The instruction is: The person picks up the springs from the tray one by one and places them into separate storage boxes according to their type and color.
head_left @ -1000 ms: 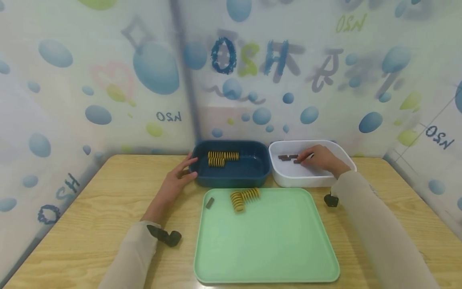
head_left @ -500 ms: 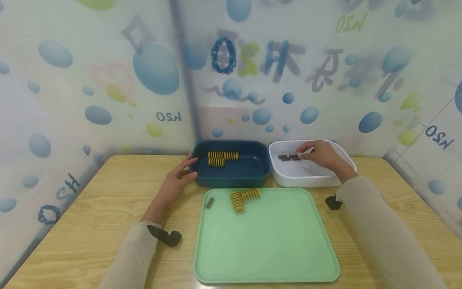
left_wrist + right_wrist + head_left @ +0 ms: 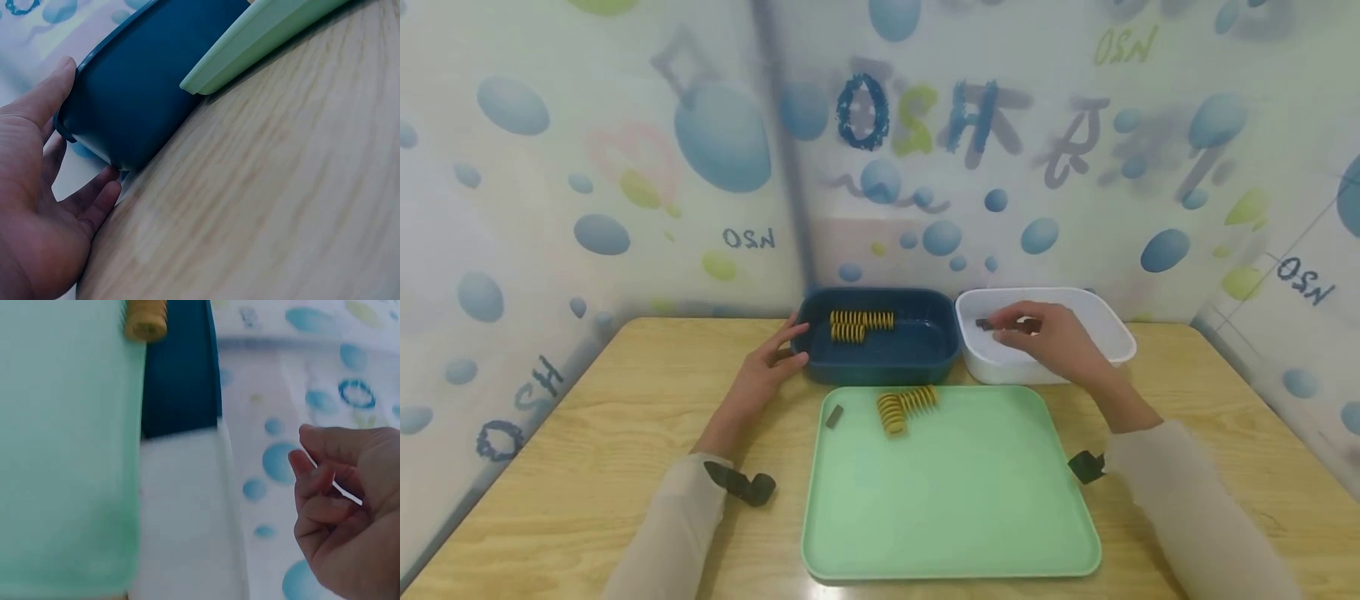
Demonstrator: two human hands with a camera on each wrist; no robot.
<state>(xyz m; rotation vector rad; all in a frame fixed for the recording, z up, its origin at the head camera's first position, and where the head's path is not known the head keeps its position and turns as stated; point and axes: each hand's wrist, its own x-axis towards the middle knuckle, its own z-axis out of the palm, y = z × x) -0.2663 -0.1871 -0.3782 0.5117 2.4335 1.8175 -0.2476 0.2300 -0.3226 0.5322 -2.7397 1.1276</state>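
My left hand [image 3: 762, 373] rests against the left end of the dark blue bin [image 3: 880, 371], with fingers spread at its rim; the left wrist view shows the thumb [image 3: 53, 94] on the bin's edge. My right hand [image 3: 1056, 337] hovers over the white bin [image 3: 1120, 333], thumb and index finger apart. The right wrist view shows its fingers [image 3: 319, 515] loosely bent with nothing between them. A small dark bar [image 3: 984, 324] lies in the white bin; further dark pieces are partly hidden behind the hand. Several yellow coil springs [image 3: 848, 333] lie in the blue bin.
A light green tray [image 3: 955, 500] sits in front of the bins. On its far side are two yellow springs [image 3: 892, 414] and a small dark grey bar [image 3: 834, 416]. A patterned wall covering [image 3: 880, 183] rises behind the wooden table [image 3: 587, 433].
In the white bin, my right hand shifted a dark bar back into line with the others. The hand then let go and moved nearer and left. My left hand has stayed at the blue bin.
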